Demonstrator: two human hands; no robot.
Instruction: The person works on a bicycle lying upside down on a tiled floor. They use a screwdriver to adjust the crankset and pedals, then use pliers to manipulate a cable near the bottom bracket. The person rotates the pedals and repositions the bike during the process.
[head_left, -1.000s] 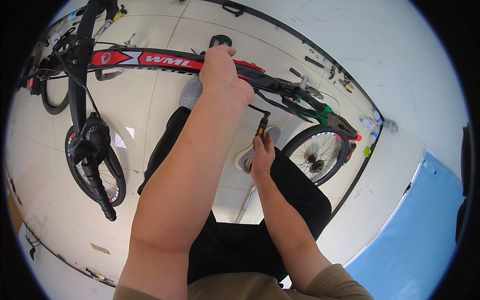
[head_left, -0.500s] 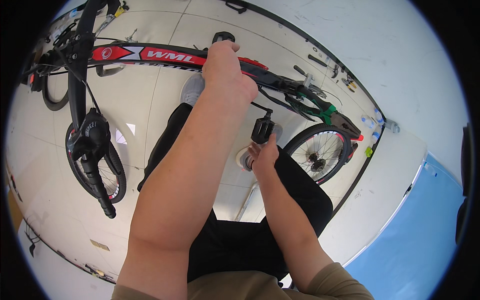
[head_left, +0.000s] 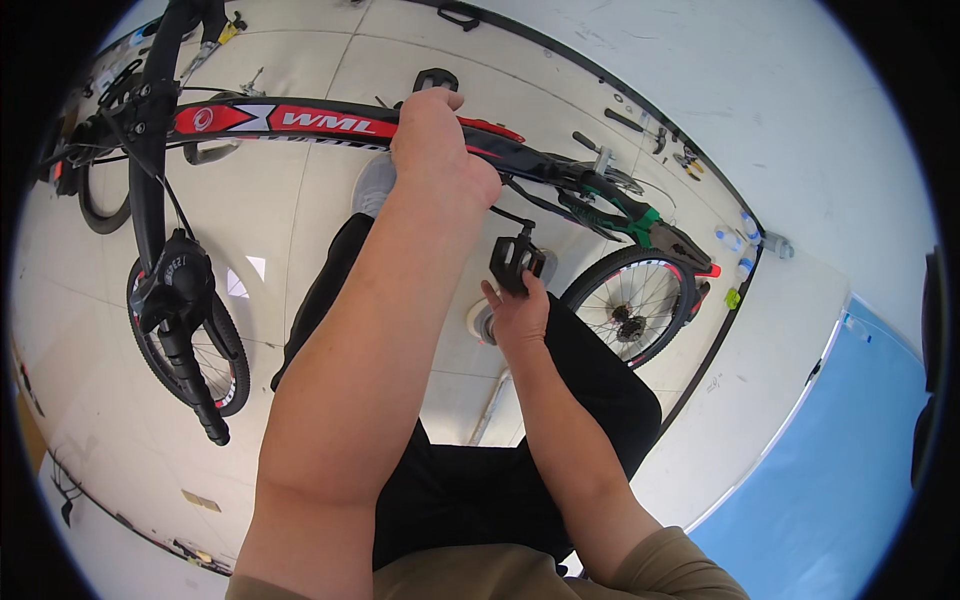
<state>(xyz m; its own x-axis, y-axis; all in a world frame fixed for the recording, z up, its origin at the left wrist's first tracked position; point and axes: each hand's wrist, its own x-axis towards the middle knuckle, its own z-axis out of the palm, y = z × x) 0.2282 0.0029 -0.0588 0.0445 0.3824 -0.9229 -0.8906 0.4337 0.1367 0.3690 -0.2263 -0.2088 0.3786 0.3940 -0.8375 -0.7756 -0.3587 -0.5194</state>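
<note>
A bicycle with a black frame and a red-and-white panel on its tube [head_left: 335,121] stands across in front of me. My left hand [head_left: 438,140] reaches over that tube, bent at the wrist. Its fingers curl down next to the far pedal [head_left: 437,79]; what they close on is hidden behind the hand. Below the frame, on the near side, my right hand [head_left: 522,312] holds the lower edge of the black near pedal [head_left: 510,262]. The thumb lies against the pedal, one finger sticks out to the left, and the other fingers are partly covered. A crank arm [head_left: 512,215] runs up from this pedal.
The handlebar [head_left: 190,375] and front wheel [head_left: 235,345] are at the left, the rear wheel [head_left: 635,315] at the right. Hand tools such as a hammer [head_left: 660,140] and pliers [head_left: 688,165] lie along the far wall, with water bottles [head_left: 748,228] in the corner.
The right hand and near pedal have shifted slightly; more of the right hand's fingers shows, one spread to the left. My left hand remains over the tube. The whole view has shifted a little.
</note>
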